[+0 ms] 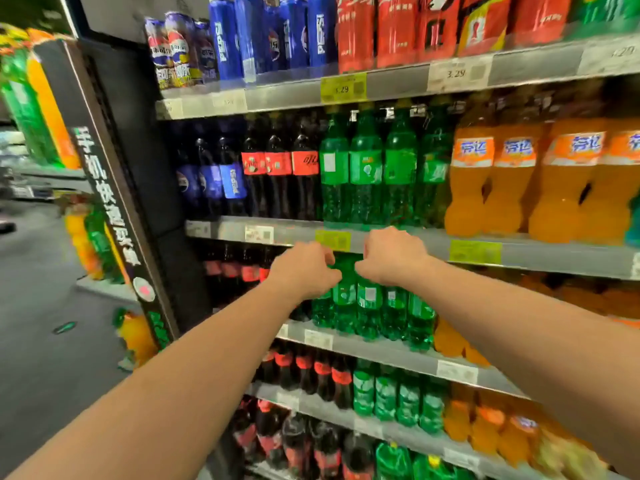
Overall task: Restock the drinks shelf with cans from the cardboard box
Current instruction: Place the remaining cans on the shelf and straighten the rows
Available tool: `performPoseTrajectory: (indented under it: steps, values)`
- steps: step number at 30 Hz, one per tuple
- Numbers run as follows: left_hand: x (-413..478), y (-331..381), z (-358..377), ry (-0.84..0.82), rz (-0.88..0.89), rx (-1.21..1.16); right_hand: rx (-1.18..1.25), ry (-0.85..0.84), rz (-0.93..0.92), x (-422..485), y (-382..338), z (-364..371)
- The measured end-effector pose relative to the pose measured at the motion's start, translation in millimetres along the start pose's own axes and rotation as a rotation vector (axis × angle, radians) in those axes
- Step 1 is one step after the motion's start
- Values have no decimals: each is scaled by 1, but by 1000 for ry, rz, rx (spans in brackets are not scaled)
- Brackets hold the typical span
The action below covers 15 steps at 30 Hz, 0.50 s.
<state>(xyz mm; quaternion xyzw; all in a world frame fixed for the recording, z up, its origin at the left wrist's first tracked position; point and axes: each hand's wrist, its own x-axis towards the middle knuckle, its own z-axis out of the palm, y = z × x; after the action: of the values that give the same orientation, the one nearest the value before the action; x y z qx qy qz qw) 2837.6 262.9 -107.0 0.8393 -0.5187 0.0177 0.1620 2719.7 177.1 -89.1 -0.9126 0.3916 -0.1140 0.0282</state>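
Both arms reach forward to the drinks shelf [415,242], and the two hands meet at the row of small green bottles [369,303] on the third board down in view, close to its front edge. The left hand [304,268] has its fingers curled, the tips against the upper part of one green bottle [346,282] that stands between the hands. The right hand [394,258] is curled too, knuckles up, over the tops of the bottles just beside it. The backs of both hands face the camera, so I cannot tell whether either hand truly grips a bottle or only touches it.

Along the top board stand blue cans [249,36] towards its left end, purple-and-blue cans [173,50] at the very left corner, and red cans [394,29] to the right of the blue.

On the second board, dark cola bottles [277,168] stand at the left, large green bottles [367,168] in the middle and orange bottles [512,174] at the right. A yellow price tag [333,240] sits on that board's front edge, just above the left hand. A black side panel [107,202] with white lettering closes the shelf's left end.
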Motion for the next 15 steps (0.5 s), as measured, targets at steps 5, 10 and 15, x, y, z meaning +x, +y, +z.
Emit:
performPoseTrajectory:
  steps: [5, 10, 15]
  values:
    - [-28, -24, 61, -98, -56, 11, 18, -134, -60, -15, -11, 69]
    - [-50, -49, 133, -245, -84, -1, 39, -287, -57, -32, -8, 148]
    - [-71, -66, 213, -419, -79, -36, 42, -436, -15, -55, 10, 224]
